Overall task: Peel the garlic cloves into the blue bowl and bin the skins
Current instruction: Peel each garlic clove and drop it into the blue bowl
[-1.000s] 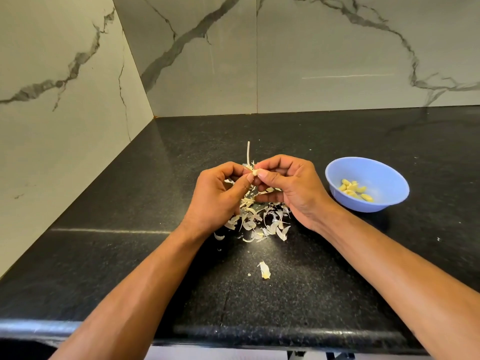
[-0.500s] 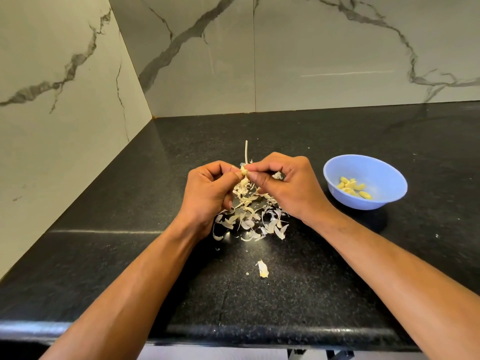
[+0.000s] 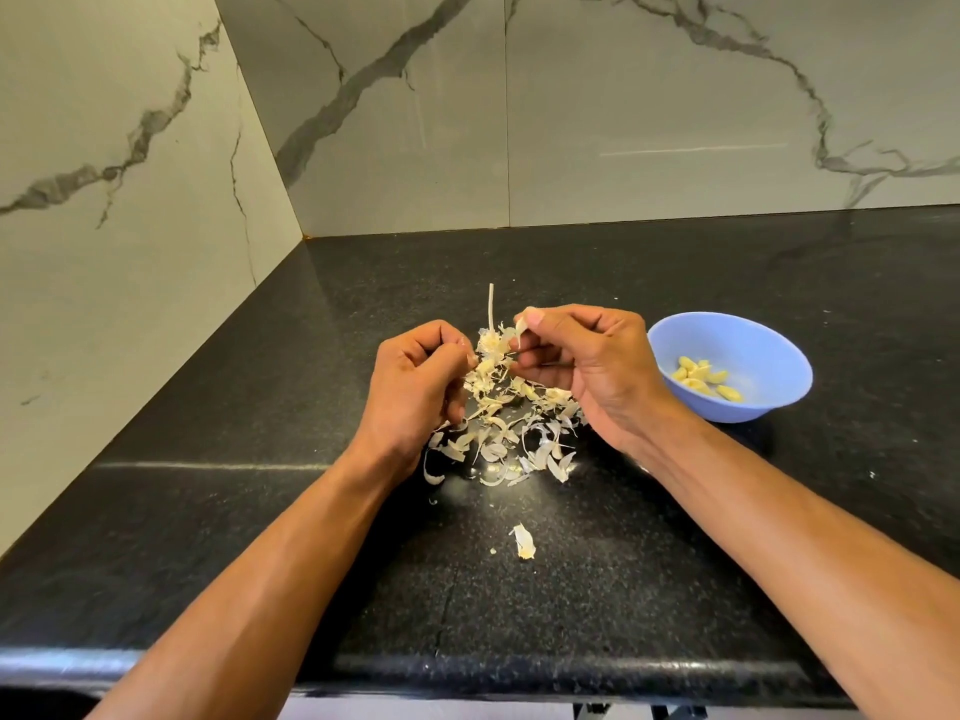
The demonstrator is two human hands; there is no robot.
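A heap of pale garlic skins (image 3: 511, 423) lies mid-counter, with a thin dry stalk (image 3: 490, 306) sticking up behind it. My right hand (image 3: 587, 361) hovers over the heap and pinches a garlic clove (image 3: 525, 319) with skin trailing from it between thumb and forefinger. My left hand (image 3: 415, 381) is curled just left of the heap; what its fingertips hold is hidden. The blue bowl (image 3: 769, 350) stands to the right and holds several peeled yellow cloves (image 3: 704, 379).
One loose bit of skin (image 3: 523, 540) lies nearer me on the black counter (image 3: 260, 511). Marble walls close the corner at the back and left. The counter's front edge (image 3: 467, 667) runs below my forearms. No bin is in view.
My hands, joined on the clove a second ago, have drawn apart. The right hand has lifted the clove slightly up and right; the left has dropped back to the left.
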